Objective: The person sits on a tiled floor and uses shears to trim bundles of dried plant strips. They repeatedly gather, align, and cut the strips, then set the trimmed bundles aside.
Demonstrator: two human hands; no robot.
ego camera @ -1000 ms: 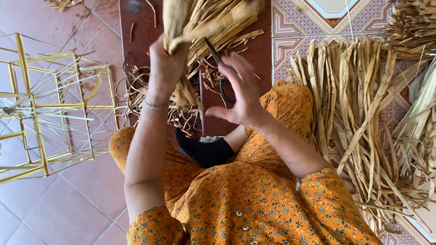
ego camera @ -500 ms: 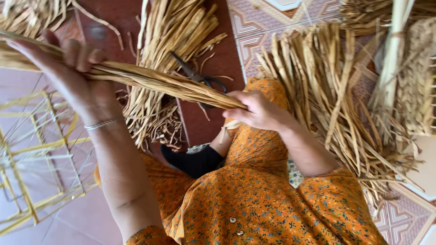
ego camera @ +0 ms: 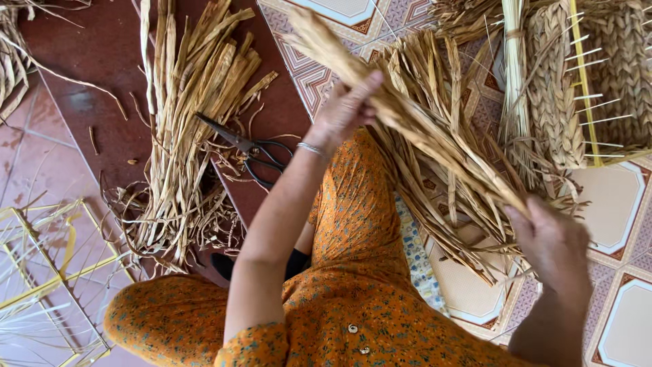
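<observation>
Straw bundle [ego camera: 421, 136] runs diagonally above your lap, w/ your left hand [ego camera: 346, 112] clamped near its upper end & right hand [ego camera: 553, 248] closed round the lower end. Black scissors [ego camera: 251, 149] lie on the brown mat [ego camera: 95, 81] beside loose straw [ego camera: 183, 136].

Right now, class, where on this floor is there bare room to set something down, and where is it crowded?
Free: brown mat left of the straw pile; white tile below the braids. Crowded: around the scissors and under the held bundle.
</observation>
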